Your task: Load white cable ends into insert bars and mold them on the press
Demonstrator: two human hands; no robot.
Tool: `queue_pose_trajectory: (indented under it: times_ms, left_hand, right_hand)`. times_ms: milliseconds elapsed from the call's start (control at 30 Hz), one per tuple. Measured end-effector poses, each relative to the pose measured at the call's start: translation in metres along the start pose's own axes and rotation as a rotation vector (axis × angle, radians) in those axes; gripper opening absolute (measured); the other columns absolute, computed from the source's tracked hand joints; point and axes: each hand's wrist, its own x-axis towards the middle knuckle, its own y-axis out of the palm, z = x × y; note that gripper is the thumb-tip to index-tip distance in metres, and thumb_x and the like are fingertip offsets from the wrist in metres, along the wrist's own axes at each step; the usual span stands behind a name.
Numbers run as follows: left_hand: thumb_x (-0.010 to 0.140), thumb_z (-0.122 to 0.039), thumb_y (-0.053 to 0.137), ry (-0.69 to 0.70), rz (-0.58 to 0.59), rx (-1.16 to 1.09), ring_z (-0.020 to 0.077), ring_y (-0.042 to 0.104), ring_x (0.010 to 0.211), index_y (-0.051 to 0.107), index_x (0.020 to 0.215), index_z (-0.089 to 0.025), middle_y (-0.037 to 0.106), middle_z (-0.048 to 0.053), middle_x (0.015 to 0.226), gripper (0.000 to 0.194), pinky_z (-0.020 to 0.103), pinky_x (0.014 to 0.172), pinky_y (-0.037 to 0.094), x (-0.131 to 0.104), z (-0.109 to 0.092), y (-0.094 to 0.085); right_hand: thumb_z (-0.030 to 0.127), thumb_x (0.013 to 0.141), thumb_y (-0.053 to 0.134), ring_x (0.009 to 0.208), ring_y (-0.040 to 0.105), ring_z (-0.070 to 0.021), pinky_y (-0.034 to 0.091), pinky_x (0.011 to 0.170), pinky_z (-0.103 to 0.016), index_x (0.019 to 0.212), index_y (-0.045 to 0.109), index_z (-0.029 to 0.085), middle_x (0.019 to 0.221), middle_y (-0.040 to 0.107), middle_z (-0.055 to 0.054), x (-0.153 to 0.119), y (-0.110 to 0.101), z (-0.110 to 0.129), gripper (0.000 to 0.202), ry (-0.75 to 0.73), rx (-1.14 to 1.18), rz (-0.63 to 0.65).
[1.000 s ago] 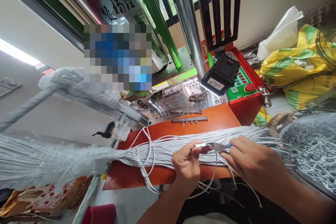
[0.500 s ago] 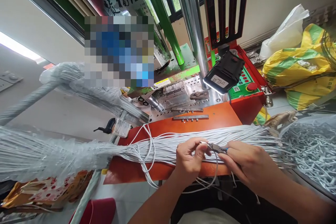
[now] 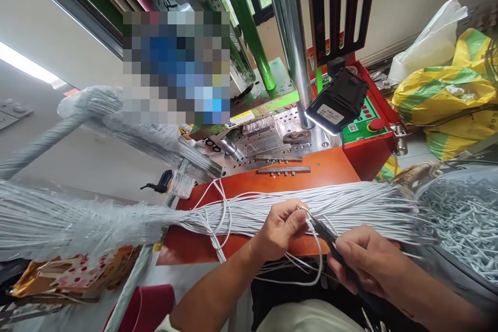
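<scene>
My left hand (image 3: pixel 286 225) pinches the end of a white cable (image 3: pixel 319 264), whose slack loops down below the orange board. Wrapped around dark-handled pliers (image 3: pixel 323 232) is my right hand (image 3: pixel 363 257). The pliers' jaws reach up toward my left fingertips, close to the cable end; whether they grip it I cannot tell. Behind both hands a thick bundle of white cables (image 3: pixel 257 206) lies along the orange board (image 3: pixel 334 166). Its cut ends fan out on the right.
A machine with a metal bed (image 3: pixel 249 153), steel column (image 3: pixel 290 36) and red control box (image 3: pixel 369 150) stands beyond the board. Two metal bars (image 3: pixel 284 170) lie near its edge. At right are a bag of short white offcuts (image 3: pixel 462 223) and yellow-green sacks (image 3: pixel 443 98). Plastic-wrapped cables (image 3: pixel 78 223) extend left.
My right hand has moved down and turned, so the pliers now slope more steeply. The left hand stays near the same spot with the cable end. The view has shifted slightly.
</scene>
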Motion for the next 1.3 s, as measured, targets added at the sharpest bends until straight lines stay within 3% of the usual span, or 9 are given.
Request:
queue_pose_trajectory:
  times_ms: [67,133,267,333,667,867,1033,1233,1300]
  left_hand:
    - [0.102,-0.051,0.055,-0.014,-0.033,0.02,0.0081,0.032,0.053,0.051,0.08,-0.018,0.038,-0.004,0.065,0.04,0.024,0.051,0.026,-0.001,0.004,0.0]
    - [0.103,-0.049,0.053,-0.008,-0.116,0.128,0.0091,0.035,0.057,0.051,0.078,-0.017,0.041,-0.003,0.067,0.041,0.025,0.054,0.028,-0.002,0.005,0.002]
    - [0.107,-0.041,0.047,0.052,-0.275,0.32,0.0109,0.038,0.064,0.051,0.078,-0.017,0.043,-0.002,0.07,0.038,0.027,0.062,0.032,-0.004,0.003,0.009]
    - [0.107,-0.037,0.046,0.091,-0.31,0.4,0.0115,0.038,0.065,0.051,0.078,-0.017,0.042,-0.002,0.07,0.035,0.028,0.065,0.032,-0.004,0.003,0.014]
    - [0.108,-0.027,0.042,0.227,-0.417,0.669,0.0119,0.034,0.062,0.041,0.077,-0.02,0.035,-0.004,0.068,0.031,0.03,0.064,0.028,0.0,0.011,0.026]
    - [0.107,-0.026,0.043,0.251,-0.411,0.695,0.0114,0.033,0.06,0.041,0.076,-0.02,0.034,-0.004,0.067,0.032,0.03,0.062,0.027,0.002,0.01,0.024]
    - [0.106,-0.029,0.047,0.202,-0.334,0.636,0.0111,0.036,0.063,0.047,0.078,-0.019,0.039,-0.003,0.069,0.03,0.028,0.062,0.03,0.003,0.005,0.02]
    - [0.105,-0.046,0.049,0.051,-0.184,0.225,0.0103,0.038,0.057,0.051,0.08,-0.018,0.043,-0.002,0.067,0.037,0.025,0.053,0.031,0.008,0.008,0.011]
    - [0.104,-0.049,0.049,0.03,-0.18,0.183,0.0102,0.038,0.055,0.051,0.08,-0.018,0.045,-0.002,0.066,0.039,0.025,0.052,0.031,0.009,0.009,0.01]
  right_hand:
    - [0.07,0.102,0.034,0.05,0.038,-0.0106,0.025,0.049,-0.026,0.076,0.063,0.017,0.058,0.05,0.001,-0.001,0.001,0.001,0.066,-0.038,-0.133,-0.055]
    - [0.059,0.107,0.034,0.062,0.048,-0.0137,0.033,0.058,-0.028,0.073,0.058,0.019,0.066,0.054,-0.001,-0.004,0.002,0.004,0.058,-0.163,-0.486,-0.225]
    - [0.04,0.108,0.041,0.071,0.05,-0.0184,0.031,0.064,-0.033,0.073,0.057,0.021,0.078,0.056,-0.003,-0.006,0.008,0.006,0.043,-0.501,-1.26,-0.666]
    - [0.034,0.108,0.041,0.073,0.049,-0.0204,0.03,0.066,-0.035,0.073,0.057,0.022,0.079,0.055,-0.004,-0.005,0.012,0.005,0.04,-0.592,-1.472,-0.775]
    - [0.027,0.105,0.043,0.075,0.046,-0.0241,0.028,0.068,-0.038,0.07,0.053,0.022,0.077,0.052,-0.006,0.003,0.02,0.008,0.037,-0.536,-1.647,-0.86]
    - [0.025,0.105,0.046,0.074,0.046,-0.0237,0.026,0.065,-0.038,0.071,0.053,0.022,0.074,0.05,-0.005,0.004,0.016,0.003,0.035,-0.546,-1.655,-0.807]
    - [0.029,0.107,0.045,0.065,0.045,-0.0191,0.026,0.064,-0.036,0.069,0.052,0.022,0.069,0.049,-0.002,0.005,0.007,-0.006,0.039,-0.581,-1.452,-0.732]
    - [0.045,0.112,0.029,0.058,0.048,-0.0132,0.032,0.057,-0.03,0.067,0.049,0.021,0.061,0.053,0.002,-0.003,-0.005,0.004,0.055,-0.205,-0.792,-0.242]
    - [0.046,0.112,0.027,0.06,0.05,-0.0139,0.033,0.058,-0.03,0.068,0.052,0.021,0.062,0.054,0.001,-0.003,-0.007,0.005,0.056,-0.191,-0.789,-0.224]
